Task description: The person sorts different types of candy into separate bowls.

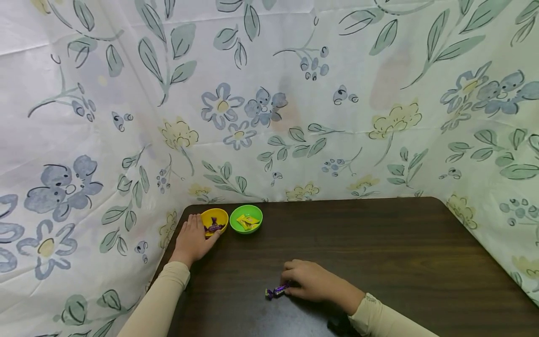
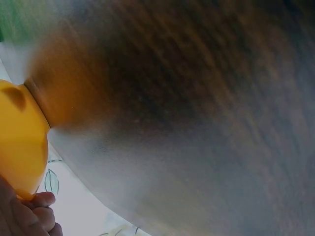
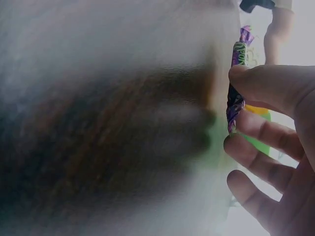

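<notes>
At the far left of the table, my left hand (image 1: 193, 239) holds a yellow bowl (image 1: 224, 228), its fingers along the left rim and the thumb at the near side. Purple-wrapped candies (image 1: 214, 226) lie inside that bowl. In the left wrist view, fingertips (image 2: 43, 199) curl at the edge of the bowl's smooth side. Low over the middle front of the table, my right hand (image 1: 313, 282) pinches a purple twist-wrapped candy (image 1: 280, 290). The right wrist view shows the thumb across the candy (image 3: 239, 55), with fingers behind it and the others spread.
A green bowl (image 1: 246, 231) with yellow-wrapped candies (image 1: 247, 222) stands right beside the yellow one. The dark wooden table (image 1: 358, 234) meets a flower-printed cloth (image 1: 311, 154) at its back and sides. A small dark object (image 1: 342, 325) shows under the right wrist.
</notes>
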